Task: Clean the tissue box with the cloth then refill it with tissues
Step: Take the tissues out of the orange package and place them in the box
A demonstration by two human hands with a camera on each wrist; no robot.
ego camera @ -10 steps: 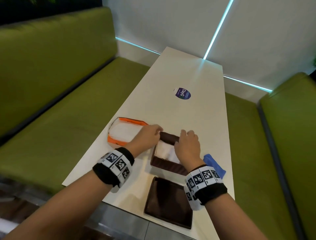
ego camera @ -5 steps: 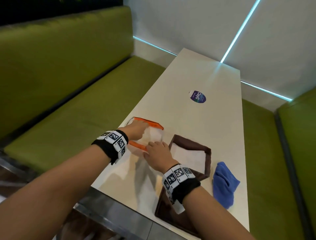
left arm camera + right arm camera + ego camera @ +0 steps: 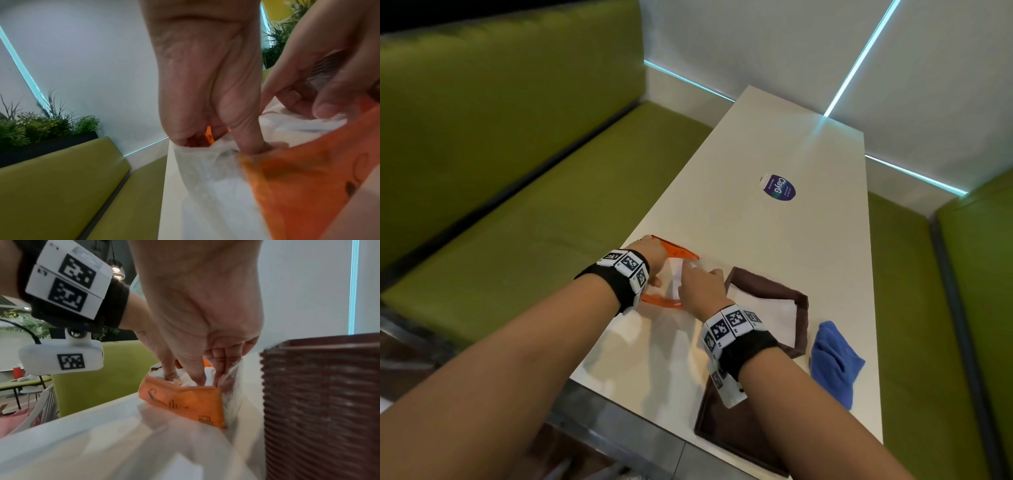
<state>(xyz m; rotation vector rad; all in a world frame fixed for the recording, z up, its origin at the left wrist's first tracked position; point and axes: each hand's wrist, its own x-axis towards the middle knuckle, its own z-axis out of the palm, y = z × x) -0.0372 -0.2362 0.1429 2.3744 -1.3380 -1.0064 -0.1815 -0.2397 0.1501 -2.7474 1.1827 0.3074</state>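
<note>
The open orange tissue pack (image 3: 671, 299) lies at the table's left edge. My left hand (image 3: 654, 260) reaches into its far side, and thumb and curled fingers pinch the white tissues (image 3: 205, 170) inside the orange wrap (image 3: 298, 186). My right hand (image 3: 698, 284) dips into the near side, its fingertips (image 3: 200, 378) pinching the same stack inside the pack (image 3: 185, 402). Just to the right stands the brown woven tissue box (image 3: 763, 279), open, with white tissues (image 3: 767, 308) in it. Its lid (image 3: 729, 431) lies at the near edge. The blue cloth (image 3: 832, 359) lies right of the box.
The white table (image 3: 774, 240) carries a round purple sticker (image 3: 779, 188) further back. Green benches (image 3: 534, 222) run along both sides. The box wall (image 3: 320, 402) stands close to my right hand. A clear plastic wrapper (image 3: 144, 443) lies on the table in front of the pack.
Both hands left the brown tissue box and moved left to the orange pack. Their fingers now reach deeper into it than half a second ago.
</note>
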